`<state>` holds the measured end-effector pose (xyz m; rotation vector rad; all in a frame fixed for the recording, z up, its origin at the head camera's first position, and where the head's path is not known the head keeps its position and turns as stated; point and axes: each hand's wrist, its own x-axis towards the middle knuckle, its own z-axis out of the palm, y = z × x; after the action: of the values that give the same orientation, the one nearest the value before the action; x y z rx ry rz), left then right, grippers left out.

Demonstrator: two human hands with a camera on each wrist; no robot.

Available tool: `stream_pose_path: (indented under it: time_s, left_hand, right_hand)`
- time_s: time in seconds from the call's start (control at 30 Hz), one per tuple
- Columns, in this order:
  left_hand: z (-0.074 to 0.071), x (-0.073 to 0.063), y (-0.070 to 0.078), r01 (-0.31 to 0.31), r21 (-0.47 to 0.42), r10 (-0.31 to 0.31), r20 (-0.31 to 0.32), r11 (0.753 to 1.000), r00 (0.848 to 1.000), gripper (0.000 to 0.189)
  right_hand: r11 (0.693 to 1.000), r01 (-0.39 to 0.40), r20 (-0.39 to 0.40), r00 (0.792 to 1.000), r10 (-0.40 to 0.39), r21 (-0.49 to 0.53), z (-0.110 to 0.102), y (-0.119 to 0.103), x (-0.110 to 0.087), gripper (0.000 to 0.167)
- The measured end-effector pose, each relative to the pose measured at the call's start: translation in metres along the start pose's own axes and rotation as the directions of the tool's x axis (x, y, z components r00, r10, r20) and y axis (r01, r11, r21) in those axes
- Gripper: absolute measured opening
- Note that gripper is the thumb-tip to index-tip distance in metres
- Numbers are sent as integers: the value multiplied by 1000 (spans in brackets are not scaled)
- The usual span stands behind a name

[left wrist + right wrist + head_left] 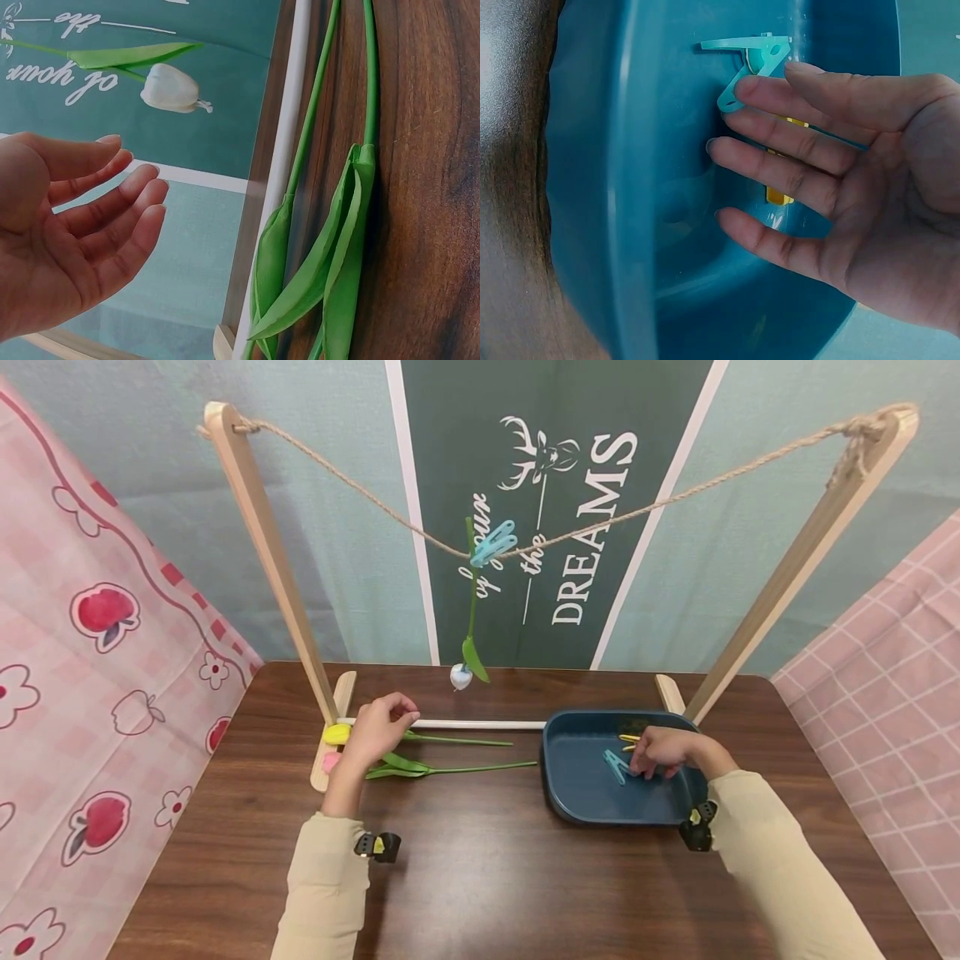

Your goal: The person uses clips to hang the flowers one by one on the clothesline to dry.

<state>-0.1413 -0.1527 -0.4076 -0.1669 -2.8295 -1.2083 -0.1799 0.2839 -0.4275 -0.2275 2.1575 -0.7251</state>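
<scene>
turquoise, v-shaped clip (758, 59) near loosely spread right hand (663, 750); left hand (379, 725) likewise spread

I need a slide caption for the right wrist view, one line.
Right hand over a blue tray, near a turquoise clothespin, with a yellow clothespin partly hidden behind the fingers.

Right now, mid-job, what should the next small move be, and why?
I'd probably pinch the light-blue clothespin with the right grip: it looks unoccupied and close beside it in the blue tray. A matching clip secures the white tulip to the rope, while the yellow tulip and pink tulip lie unclipped.
</scene>
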Motion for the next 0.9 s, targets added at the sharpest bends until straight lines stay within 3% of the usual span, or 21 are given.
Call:
stream_pose_path:
  time_s: [0.4, 0.9]
  left_hand:
    - [-1, -1, -1, 11, 1, -11, 16, 1000, 1000, 9]
    - [-1, 0, -3, 20, 1, -20, 30, 1000, 999, 9]
  right_hand:
    - [1000, 13, 2, 1000, -13, -18, 2, -1, 1, 16]
    - [998, 13, -50, 999, -16, -63, 2, -1, 0, 15]
